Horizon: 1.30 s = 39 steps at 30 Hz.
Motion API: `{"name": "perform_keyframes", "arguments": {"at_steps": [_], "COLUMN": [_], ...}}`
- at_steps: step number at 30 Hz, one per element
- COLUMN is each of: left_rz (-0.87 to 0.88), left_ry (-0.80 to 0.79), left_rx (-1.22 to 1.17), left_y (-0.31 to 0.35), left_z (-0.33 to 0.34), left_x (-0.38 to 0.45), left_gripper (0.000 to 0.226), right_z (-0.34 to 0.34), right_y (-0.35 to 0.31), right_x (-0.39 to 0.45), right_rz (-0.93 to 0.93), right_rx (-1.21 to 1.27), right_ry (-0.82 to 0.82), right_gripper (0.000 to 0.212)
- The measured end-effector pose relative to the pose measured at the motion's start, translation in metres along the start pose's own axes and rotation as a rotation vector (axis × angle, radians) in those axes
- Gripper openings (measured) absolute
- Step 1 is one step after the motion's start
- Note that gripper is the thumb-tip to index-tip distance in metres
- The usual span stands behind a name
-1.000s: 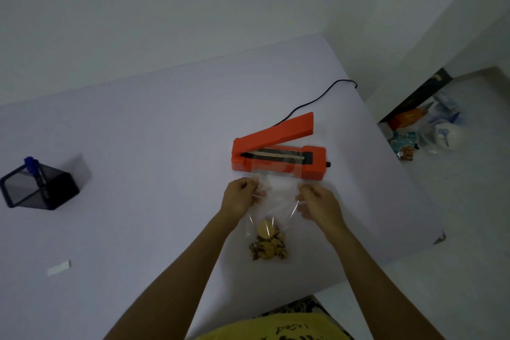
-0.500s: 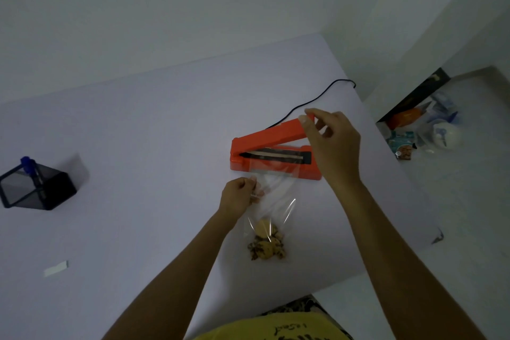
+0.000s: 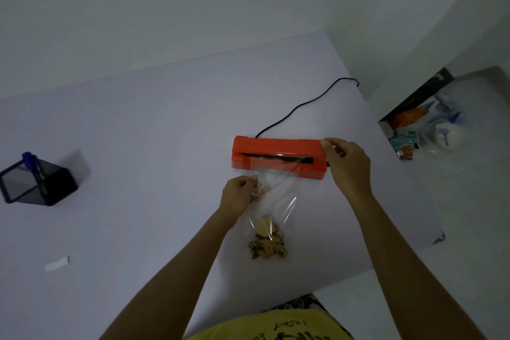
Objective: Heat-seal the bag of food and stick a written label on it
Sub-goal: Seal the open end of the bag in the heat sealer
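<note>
Head view: at the surface's (image 3: 138,146) centre, our right hand (image 3: 348,167) presses the orange sealer's (image 3: 278,156) lid down at its 3 o'clock end, fingers closed on it. Our left hand (image 3: 239,196) pinches the clear bag (image 3: 271,201), whose mouth lies in the sealer; food (image 3: 266,243) sits at 6 o'clock.

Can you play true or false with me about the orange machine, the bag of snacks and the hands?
1. The right hand is on the orange sealer's arm. True.
2. The sealer's arm stands wide open. False: it is pressed down on the bag's top.
3. The left hand pinches the clear bag. True.
4. The food sits at the bag's top. False: it is at the bottom, near the person.
5. The blue pen lies flat on the table. False: it stands in the black holder.
</note>
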<state>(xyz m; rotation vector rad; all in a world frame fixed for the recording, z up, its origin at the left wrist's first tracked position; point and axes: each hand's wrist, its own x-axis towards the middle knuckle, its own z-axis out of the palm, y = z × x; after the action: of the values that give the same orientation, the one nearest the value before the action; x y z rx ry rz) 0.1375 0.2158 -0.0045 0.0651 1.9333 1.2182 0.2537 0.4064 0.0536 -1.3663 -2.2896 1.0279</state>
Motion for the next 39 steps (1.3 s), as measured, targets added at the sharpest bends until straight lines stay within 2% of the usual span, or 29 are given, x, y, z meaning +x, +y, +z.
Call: {"name": "perform_keyframes", "arguments": {"at_steps": [10, 14, 18, 23, 26, 32, 37, 39], "left_rz": [0.006, -0.011, 0.01, 0.037, 0.091, 0.128, 0.1, 0.097], "left_ry": [-0.004, -0.043, -0.085, -0.203, -0.266, -0.358, -0.429, -0.433], "left_rx": [0.003, -0.037, 0.072, 0.286, 0.419, 0.537, 0.58, 0.577], "left_y": [-0.004, -0.01, -0.024, -0.035, -0.037, -0.036, -0.029, -0.028], "left_z": [-0.003, -0.003, -0.007, -0.014, -0.016, -0.017, -0.019, -0.019], "left_x": [0.002, 0.005, 0.008, 0.008, 0.006, 0.008, 0.013, 0.013], "left_gripper": [0.032, 0.032, 0.026, 0.042, 0.042, 0.046, 0.052, 0.053], "right_z": [0.013, 0.009, 0.003, -0.001, -0.003, -0.004, -0.002, -0.002], "right_y": [0.032, 0.03, 0.033, 0.033, 0.032, 0.029, 0.03, 0.032], "right_x": [0.007, 0.01, 0.017, 0.024, 0.025, 0.019, 0.02, 0.022], "right_rz": [0.088, 0.149, 0.219, 0.275, 0.274, 0.22, 0.235, 0.252], "right_rx": [-0.002, 0.027, 0.043, 0.048, 0.065, 0.112, 0.11, 0.121], "right_ry": [-0.107, -0.129, -0.202, -0.274, -0.295, -0.264, -0.263, -0.245], "right_gripper": [0.036, 0.052, 0.069, 0.081, 0.074, 0.042, 0.044, 0.055]}}
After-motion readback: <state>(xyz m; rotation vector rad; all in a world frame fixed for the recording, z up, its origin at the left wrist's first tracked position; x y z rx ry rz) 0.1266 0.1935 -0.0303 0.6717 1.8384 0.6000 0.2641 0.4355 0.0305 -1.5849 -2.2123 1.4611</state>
